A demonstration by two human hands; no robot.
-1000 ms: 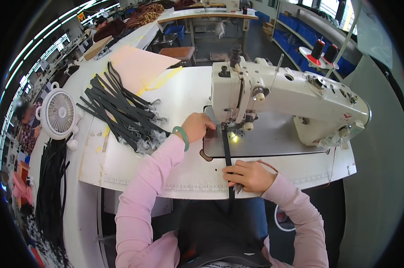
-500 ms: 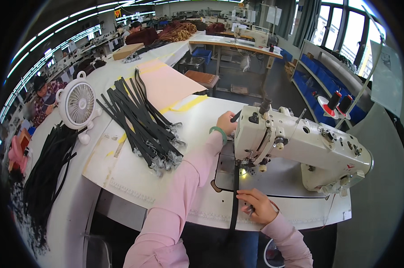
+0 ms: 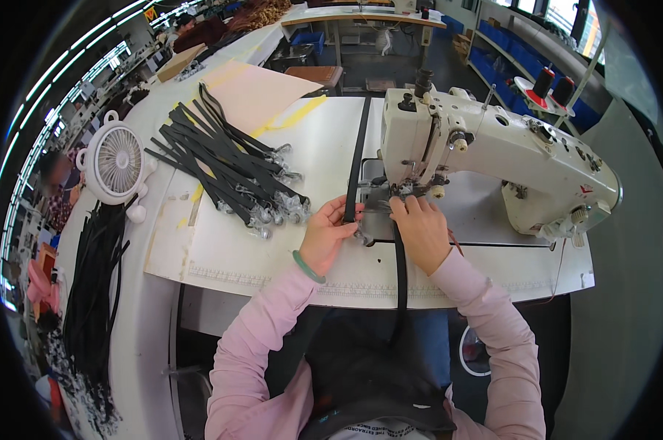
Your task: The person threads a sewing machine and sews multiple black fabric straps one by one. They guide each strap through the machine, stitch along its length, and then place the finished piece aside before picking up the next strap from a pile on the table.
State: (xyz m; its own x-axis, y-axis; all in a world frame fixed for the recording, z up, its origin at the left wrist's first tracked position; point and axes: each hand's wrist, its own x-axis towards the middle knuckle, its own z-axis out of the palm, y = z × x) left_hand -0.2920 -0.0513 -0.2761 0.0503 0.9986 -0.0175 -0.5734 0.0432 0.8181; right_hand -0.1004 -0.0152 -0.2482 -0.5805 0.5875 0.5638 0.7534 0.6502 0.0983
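Observation:
A long black strap runs from the far side of the white table past the needle area of the white sewing machine and down over the near edge toward my lap. My left hand pinches the strap just left of the presser foot. My right hand lies on the strap's near length right below the foot, fingertips at the needle plate. A green bangle circles my left wrist.
A heap of black straps with clear-wrapped metal ends lies left of my hands. A small white fan stands at the table's left edge, with more black straps hanging below it. Pink card and thread cones sit farther back.
My left hand came back from behind the machine head to the strap beside the presser foot. My right hand moved up from the table's near edge to the needle plate.

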